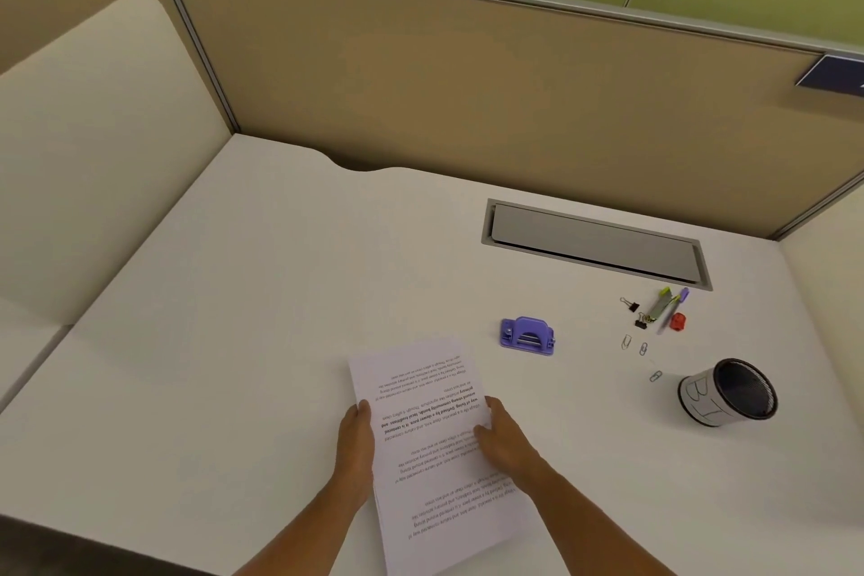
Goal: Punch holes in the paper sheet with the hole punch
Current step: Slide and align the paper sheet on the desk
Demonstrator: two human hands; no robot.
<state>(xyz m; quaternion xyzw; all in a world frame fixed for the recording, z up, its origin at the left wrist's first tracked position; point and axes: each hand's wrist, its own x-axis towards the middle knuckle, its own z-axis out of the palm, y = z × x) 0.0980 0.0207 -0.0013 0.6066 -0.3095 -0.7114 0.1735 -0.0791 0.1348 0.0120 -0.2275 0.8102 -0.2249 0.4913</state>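
A white paper sheet [430, 449] with printed text, upside down to me, lies near the front of the white desk [262, 304]. My left hand [356, 440] grips its left edge, thumb on top. My right hand [502, 437] holds the sheet's right side, fingers resting on the page. A purple hole punch [527, 336] stands on the desk just beyond the sheet's far right corner, apart from it and from both hands.
To the right lie binder clips [630, 305], highlighters [666, 303], a red sharpener [677, 321] and paper clips [643, 348]. A mesh pen cup [727, 393] stands at the right. A grey cable hatch [594, 243] sits near the beige partition [467, 84].
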